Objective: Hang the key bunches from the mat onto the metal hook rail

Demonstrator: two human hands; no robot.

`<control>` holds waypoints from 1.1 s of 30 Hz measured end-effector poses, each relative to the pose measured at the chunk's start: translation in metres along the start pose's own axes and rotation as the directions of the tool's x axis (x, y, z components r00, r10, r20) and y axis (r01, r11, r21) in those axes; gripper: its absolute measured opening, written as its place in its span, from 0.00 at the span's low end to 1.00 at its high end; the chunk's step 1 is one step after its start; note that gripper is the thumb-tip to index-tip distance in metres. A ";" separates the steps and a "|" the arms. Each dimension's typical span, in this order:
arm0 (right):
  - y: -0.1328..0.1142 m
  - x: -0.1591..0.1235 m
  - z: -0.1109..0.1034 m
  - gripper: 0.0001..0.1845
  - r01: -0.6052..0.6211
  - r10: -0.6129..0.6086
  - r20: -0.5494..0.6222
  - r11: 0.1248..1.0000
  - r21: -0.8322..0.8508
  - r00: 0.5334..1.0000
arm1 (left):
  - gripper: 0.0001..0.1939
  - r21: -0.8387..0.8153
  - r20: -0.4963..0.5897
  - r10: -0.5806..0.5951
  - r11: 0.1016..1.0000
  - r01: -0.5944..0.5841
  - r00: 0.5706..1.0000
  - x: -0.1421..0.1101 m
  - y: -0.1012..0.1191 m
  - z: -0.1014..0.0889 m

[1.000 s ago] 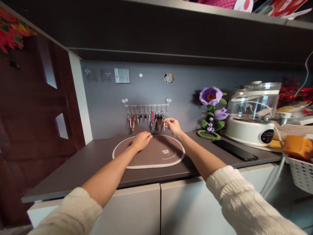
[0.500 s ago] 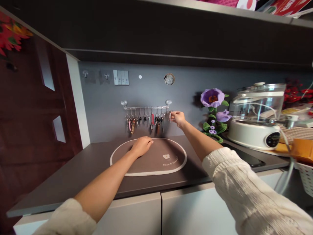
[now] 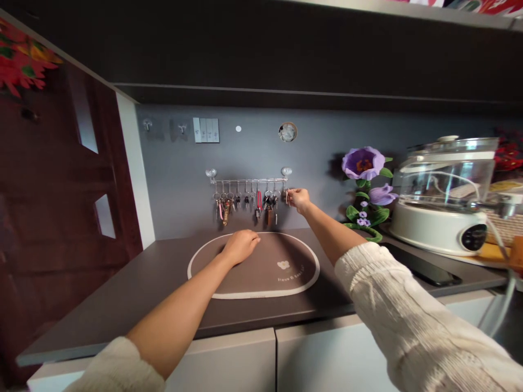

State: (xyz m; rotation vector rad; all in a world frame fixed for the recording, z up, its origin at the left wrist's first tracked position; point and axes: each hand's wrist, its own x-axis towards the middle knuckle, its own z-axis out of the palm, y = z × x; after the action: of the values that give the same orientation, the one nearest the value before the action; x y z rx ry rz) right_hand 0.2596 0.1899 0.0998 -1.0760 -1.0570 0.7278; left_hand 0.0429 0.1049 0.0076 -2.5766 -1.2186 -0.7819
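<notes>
A clear hook rail [image 3: 251, 180] is fixed to the grey wall by two suction cups, and several bunches of keys [image 3: 239, 200] hang from it. At its right end my right hand [image 3: 299, 199] pinches a small set of keys [image 3: 287, 197] close under the last hook. Whether their ring is on that hook is too small to tell. Lower down, my left hand [image 3: 241, 245] is over the brown oval mat [image 3: 253, 280] on the counter and looks to rest there. Its fingers are curled together, and its palm side is hidden.
A purple flower decoration [image 3: 363, 163] and a clear-and-white appliance [image 3: 439, 218] stand on the right. A black phone [image 3: 427, 268] lies in front of them. A dark shelf [image 3: 261, 54] overhangs the counter [image 3: 122, 299]. Two clear hooks and a switch panel [image 3: 206, 130] are on the wall.
The view has shifted slightly. My right hand is still at the rail's right end, with the pinched keys now a little closer beneath the hook. My left hand stays over the mat.
</notes>
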 end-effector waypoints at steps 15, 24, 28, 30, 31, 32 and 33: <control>0.007 -0.018 -0.011 0.01 0.022 -0.035 -0.101 0.991 -0.130 0.994 | 0.13 -0.218 -0.086 -0.122 0.971 0.101 0.989 -0.003 -0.006 -0.005; -0.020 -0.097 -0.005 0.27 0.163 -0.161 0.199 0.987 0.004 0.967 | 0.44 -0.767 -0.170 -0.301 0.639 0.066 0.938 -0.011 0.011 -0.058; -0.019 -0.139 -0.003 0.47 0.301 -0.318 0.374 0.948 0.104 0.871 | 0.51 -0.736 -0.195 -0.191 0.676 -0.015 0.962 -0.033 0.019 -0.081; -0.011 -0.158 -0.004 0.49 0.364 -0.367 0.414 0.927 0.090 0.833 | 0.52 -0.702 -0.185 -0.166 0.712 -0.012 0.969 -0.049 0.021 -0.083; -0.006 -0.167 -0.006 0.49 0.388 -0.381 0.427 0.919 0.076 0.820 | 0.52 -0.689 -0.179 -0.163 0.725 -0.005 0.970 -0.058 0.021 -0.082; 0.000 -0.174 -0.008 0.49 0.403 -0.387 0.439 0.913 0.061 0.811 | 0.52 -0.682 -0.169 -0.164 0.732 0.005 0.972 -0.066 0.020 -0.079; 0.006 -0.181 -0.010 0.49 0.408 -0.383 0.450 0.912 0.046 0.806 | 0.52 -0.679 -0.158 -0.170 0.734 0.018 0.973 -0.074 0.020 -0.076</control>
State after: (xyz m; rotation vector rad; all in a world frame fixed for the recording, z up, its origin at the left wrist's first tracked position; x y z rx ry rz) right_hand 0.2053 0.0296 0.0354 -0.6984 -1.6538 0.6190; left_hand -0.0096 0.0143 0.0329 -2.8458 -1.1520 -1.7611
